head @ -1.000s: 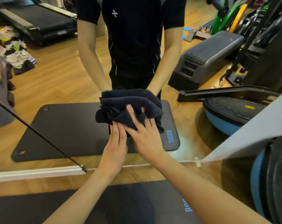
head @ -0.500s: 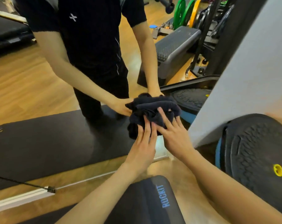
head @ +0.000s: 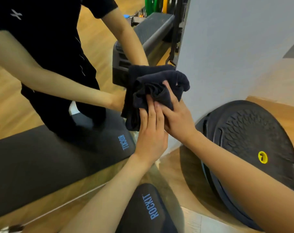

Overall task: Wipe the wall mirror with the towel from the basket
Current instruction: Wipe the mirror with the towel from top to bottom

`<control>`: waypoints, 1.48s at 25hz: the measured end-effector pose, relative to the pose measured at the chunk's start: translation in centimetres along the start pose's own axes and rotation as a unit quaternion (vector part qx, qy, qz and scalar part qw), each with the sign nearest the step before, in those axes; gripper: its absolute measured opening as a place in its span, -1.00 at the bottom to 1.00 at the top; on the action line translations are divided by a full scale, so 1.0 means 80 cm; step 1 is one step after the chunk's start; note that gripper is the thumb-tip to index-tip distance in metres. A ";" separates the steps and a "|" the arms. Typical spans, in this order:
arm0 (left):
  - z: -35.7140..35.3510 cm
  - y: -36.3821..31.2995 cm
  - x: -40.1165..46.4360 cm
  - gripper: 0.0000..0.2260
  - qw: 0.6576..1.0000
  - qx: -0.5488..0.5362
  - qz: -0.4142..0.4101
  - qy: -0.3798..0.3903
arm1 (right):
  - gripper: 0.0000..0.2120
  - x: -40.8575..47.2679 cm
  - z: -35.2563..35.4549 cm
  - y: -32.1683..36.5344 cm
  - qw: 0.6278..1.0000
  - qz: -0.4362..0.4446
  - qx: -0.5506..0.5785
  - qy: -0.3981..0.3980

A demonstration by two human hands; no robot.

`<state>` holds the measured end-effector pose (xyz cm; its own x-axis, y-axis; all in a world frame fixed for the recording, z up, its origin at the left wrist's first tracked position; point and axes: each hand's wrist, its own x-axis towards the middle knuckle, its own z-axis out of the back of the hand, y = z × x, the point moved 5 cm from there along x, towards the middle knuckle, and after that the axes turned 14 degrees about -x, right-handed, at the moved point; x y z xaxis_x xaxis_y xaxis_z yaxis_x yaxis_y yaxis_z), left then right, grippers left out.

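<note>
- A bunched dark towel (head: 157, 89) is being pressed flat against the wall mirror (head: 95, 52), low down and right at the mirror's right-hand edge, where the glass is meeting a pale grey wall (head: 227, 47).
- The left hand (head: 150, 132) is lying with its fingers (head: 147, 113) straight and close together, pushing on the lower part of the towel; its grip is flattened on the cloth rather than curled round it.
- The right hand (head: 177, 116) is sitting just beside the left and touching it, its fingers spread over the crumpled middle of the towel, with one fingertip reaching up into the folds; this grip is also pressing, not pinching.
- A loose end of the towel is hanging down to the left of the hands.
- The mirror is showing the person's reflection: a black short-sleeved shirt, two bare forearms and the far side of the towel.
- A black exercise mat (head: 148, 209) lettered ROCKIT is lying on the wooden floor (head: 176, 170) beneath the forearms, and its reflection is showing in the glass.
- A round black balance trainer (head: 254, 137) with a yellow plug is leaning against the grey wall, just to the right of the right forearm.
- Green and yellow weight plates (head: 153, 5) are showing at the top of the mirror.
</note>
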<state>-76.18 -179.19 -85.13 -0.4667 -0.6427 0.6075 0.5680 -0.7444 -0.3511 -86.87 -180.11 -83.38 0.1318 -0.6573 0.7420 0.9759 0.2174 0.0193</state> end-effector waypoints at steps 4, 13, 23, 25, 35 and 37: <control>-0.045 0.008 -0.038 -0.20 0.999 0.020 -0.007 0.048 | -0.46 -0.057 -0.052 -0.014 0.999 -0.007 0.034 0.035; -0.113 0.074 -0.163 -0.13 0.944 -0.177 0.174 0.219 | -0.17 -0.185 -0.137 0.012 0.967 0.015 -0.019 0.253; 0.000 0.140 -0.223 -0.19 0.947 -0.199 0.172 0.186 | 0.01 -0.173 -0.154 0.176 0.948 -0.039 0.070 0.309; 0.034 0.167 -0.248 -0.20 0.949 -0.198 0.169 0.175 | -0.04 -0.167 -0.163 0.226 0.952 -0.018 0.075 0.296; 0.201 0.287 -0.387 -0.21 0.948 -0.192 0.228 0.114 | -0.16 -0.149 -0.202 0.478 0.976 -0.003 0.106 0.191; 0.238 0.313 -0.424 -0.20 0.945 -0.180 0.254 0.098 | -0.11 -0.148 -0.212 0.539 0.974 0.019 0.114 0.196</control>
<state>-33.20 -172.62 -100.93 -0.3324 -0.9286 0.1649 0.5011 -0.3220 -0.8033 -43.40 -175.21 -102.67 0.2674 -0.8610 0.4326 0.9107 0.3725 0.1784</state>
